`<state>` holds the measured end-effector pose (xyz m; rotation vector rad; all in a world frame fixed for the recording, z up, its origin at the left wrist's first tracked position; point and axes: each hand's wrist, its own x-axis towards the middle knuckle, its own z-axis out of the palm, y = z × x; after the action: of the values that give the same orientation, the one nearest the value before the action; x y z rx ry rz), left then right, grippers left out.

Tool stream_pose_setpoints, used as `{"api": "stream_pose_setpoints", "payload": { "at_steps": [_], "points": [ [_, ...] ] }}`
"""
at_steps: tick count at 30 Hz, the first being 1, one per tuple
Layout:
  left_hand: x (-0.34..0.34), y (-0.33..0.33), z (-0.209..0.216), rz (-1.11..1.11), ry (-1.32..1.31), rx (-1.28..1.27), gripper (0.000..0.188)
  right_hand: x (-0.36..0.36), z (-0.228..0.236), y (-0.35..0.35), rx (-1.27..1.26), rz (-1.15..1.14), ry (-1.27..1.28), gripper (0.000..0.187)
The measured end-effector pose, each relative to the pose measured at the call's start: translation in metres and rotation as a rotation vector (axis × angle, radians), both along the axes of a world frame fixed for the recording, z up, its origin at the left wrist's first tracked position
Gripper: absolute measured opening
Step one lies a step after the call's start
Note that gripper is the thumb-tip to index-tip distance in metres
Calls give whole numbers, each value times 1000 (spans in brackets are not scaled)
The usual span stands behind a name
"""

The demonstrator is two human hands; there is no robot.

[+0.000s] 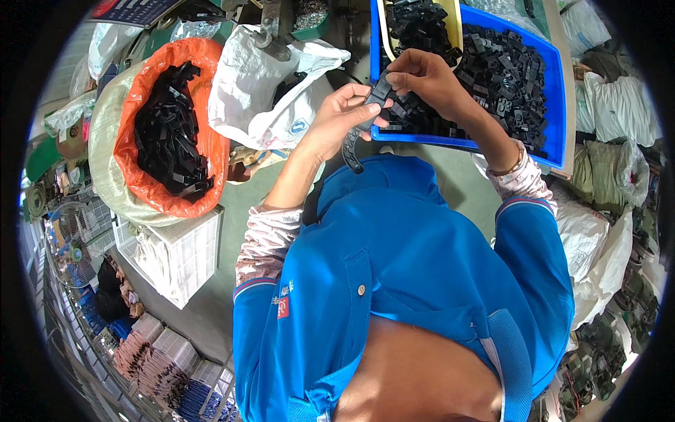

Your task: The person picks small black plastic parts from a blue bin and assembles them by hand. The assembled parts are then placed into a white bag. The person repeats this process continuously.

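Observation:
My left hand [339,118] is closed around a long black plastic part with a curved, handle-like lower end [350,151]. The thumb presses on the part's face, and the curved end hangs below my palm. At the part's upper end, my right hand [427,79] pinches with thumb and fingertips. Whether a separate small piece sits in that pinch is hidden. Both hands are over the near left side of a blue tray [560,105] filled with small black plastic pieces [503,74]. A cream bin [455,21] inside the tray holds more black pieces.
At the left stands a sack with an orange liner [218,151], full of long black parts [169,133]. A white woven bag [242,105] lies open between it and my left hand. A white plastic crate [190,253] is below the sack. White sacks [612,105] line the right side.

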<state>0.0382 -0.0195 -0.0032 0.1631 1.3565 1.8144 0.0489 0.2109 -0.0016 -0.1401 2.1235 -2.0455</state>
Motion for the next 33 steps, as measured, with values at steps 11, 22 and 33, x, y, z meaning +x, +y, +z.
{"api": "stream_pose_setpoints", "payload": {
  "at_steps": [11, 22, 33],
  "points": [
    [6, 17, -6, 160, 611, -424, 31, 19, -2, -27, -35, -116, -100, 27],
    [-8, -12, -28, 272, 617, -288, 25, -37, 15, 5, 720, -182, 504, 25],
    [-34, -47, 0, 422, 420, -112, 25, -50, 36, 1, 139, -272, 111, 22]
  ]
}}
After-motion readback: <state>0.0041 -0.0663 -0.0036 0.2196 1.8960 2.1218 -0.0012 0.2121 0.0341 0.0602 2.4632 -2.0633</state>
